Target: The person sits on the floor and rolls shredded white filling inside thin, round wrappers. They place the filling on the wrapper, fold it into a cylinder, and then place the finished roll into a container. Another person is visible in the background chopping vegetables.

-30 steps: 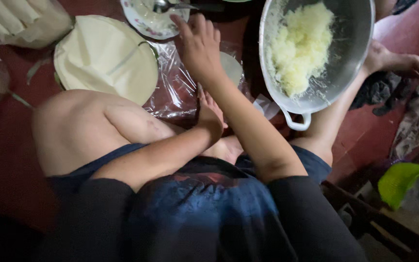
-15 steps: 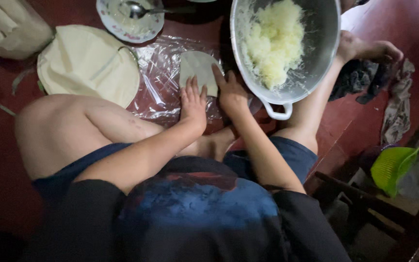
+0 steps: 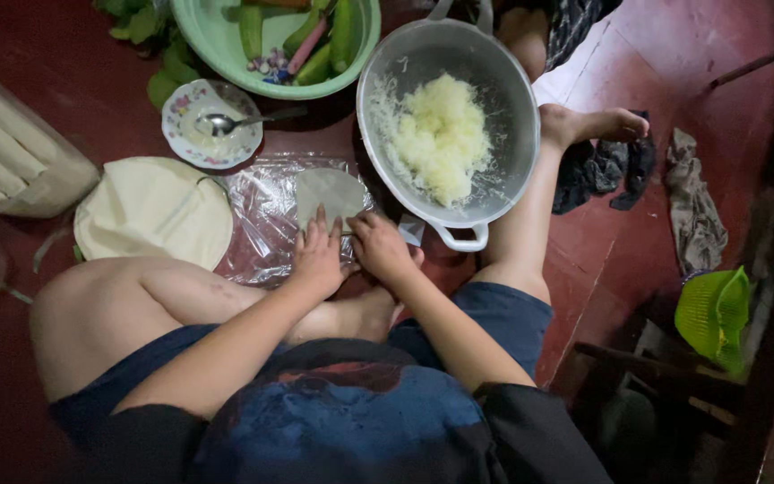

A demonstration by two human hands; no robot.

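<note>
Both hands, left and right, are pressing flat, fingers spread, pinning the wrapper's near edge for folding.

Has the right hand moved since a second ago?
Yes. The right hand came back from the far side near the small dish to the near edge of the wrapper, beside the left hand.

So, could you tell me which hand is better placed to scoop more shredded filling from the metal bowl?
Probably the right hand: it lies beside the metal bowl, closer to the shredded filling. The left hand sits farther away, pressing the wrapper.
</note>
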